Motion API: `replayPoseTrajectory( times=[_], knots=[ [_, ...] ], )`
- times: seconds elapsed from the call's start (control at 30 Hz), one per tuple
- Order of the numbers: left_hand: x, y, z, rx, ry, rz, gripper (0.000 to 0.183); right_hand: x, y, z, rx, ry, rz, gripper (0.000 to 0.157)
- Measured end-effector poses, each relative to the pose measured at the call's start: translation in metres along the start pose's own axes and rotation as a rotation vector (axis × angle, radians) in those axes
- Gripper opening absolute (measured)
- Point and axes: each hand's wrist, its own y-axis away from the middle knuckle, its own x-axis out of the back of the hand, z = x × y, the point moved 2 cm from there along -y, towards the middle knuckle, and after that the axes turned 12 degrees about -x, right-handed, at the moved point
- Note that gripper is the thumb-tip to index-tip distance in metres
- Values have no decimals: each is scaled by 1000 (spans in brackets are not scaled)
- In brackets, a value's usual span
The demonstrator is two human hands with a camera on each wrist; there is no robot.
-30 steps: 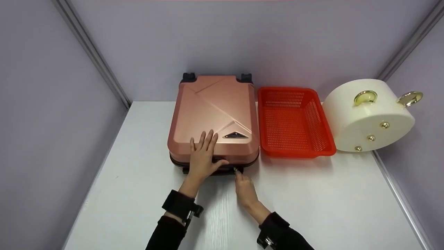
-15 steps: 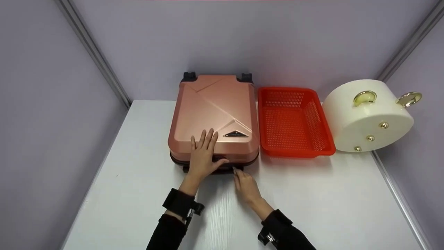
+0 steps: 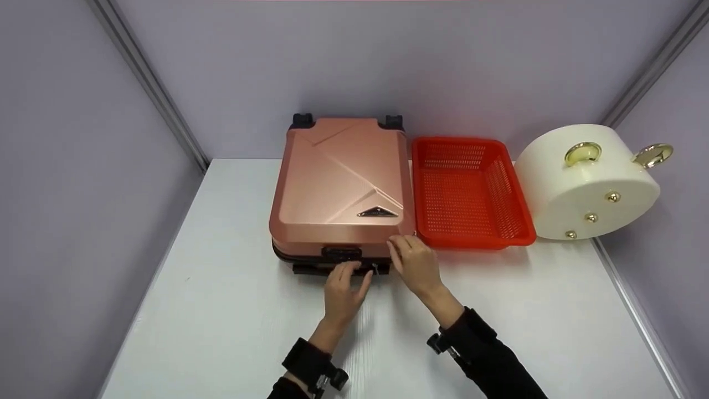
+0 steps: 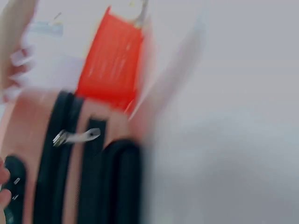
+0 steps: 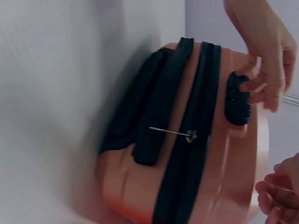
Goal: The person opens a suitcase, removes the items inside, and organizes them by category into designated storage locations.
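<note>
A rose-pink hard-shell suitcase (image 3: 343, 177) lies flat, its zipper side facing me. My left hand (image 3: 342, 296) is just in front of its black lock (image 3: 342, 253), fingers relaxed and slightly bent, holding nothing. In the right wrist view those left fingers (image 5: 261, 84) overlap the lock. My right hand (image 3: 416, 267) hovers at the front right corner of the suitcase, fingers loosely curled with nothing visible in them. A metal zipper pull (image 5: 170, 132) hangs free from the black zipper (image 5: 184, 163), beside the side handle (image 5: 163, 112).
Right of the suitcase stands a red perforated plastic basket (image 3: 471, 244), close against it. Beyond is a cream drum-shaped case (image 3: 559, 188) with gold handles and studs. All stand on a white tabletop (image 3: 221, 321) between pale walls.
My left hand has lifted off the suitcase lid and drawn back toward me. My right hand has let go of the zipper pull and moved up and right to the corner.
</note>
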Motion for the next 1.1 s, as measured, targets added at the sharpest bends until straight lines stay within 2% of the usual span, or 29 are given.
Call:
replayPoseTrajectory(
  times=[0.07, 0.13, 0.23, 0.33, 0.47, 0.67, 0.93, 1.1],
  knots=[
    [-9, 8, 3, 107, 8, -60, 29, 1, -12, -5, 41, 0, 50, 14],
    [-18, 15, 4, 218, 18, -128, 29, -1, -22, -10, 70, 0, 63, 22],
    [-29, 21, 4, 354, 45, -193, 30, -12, -30, -16, 96, -11, 20, 36],
    [-39, 22, 4, 428, 79, -188, 29, -26, -32, -19, 105, -21, -63, 47],
    [-49, 21, 4, 460, 98, -131, 28, -46, -29, -19, 92, -2, -152, 57],
    [-58, 23, 5, 508, 91, -65, 13, -61, -21, -16, 69, 48, -171, 61],
    [-58, 27, 9, 471, 76, 27, 2, -64, -15, -14, 76, 116, -144, 60],
    [-53, 26, 12, 413, 79, 24, 6, -63, -13, -10, 95, 133, -117, 59]
  ],
)
